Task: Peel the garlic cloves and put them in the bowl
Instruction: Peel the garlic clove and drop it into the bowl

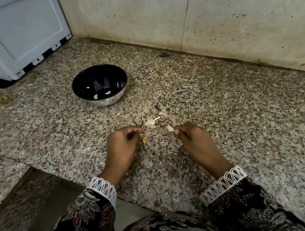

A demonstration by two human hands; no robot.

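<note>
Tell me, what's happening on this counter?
A person is peeling garlic on the speckled counter. The right hand pinches a pale clove; the left hand has its fingers curled round a small yellowish bit. Loose skins lie just beyond the hands. Two peeled cloves already sit in the dark bowl.

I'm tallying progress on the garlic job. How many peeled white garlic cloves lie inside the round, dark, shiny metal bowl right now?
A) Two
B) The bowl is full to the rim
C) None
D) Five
A: two pale peeled garlic cloves lie apart on the bottom of the round, dark, shiny metal bowl, which holds nothing else visible.
</note>
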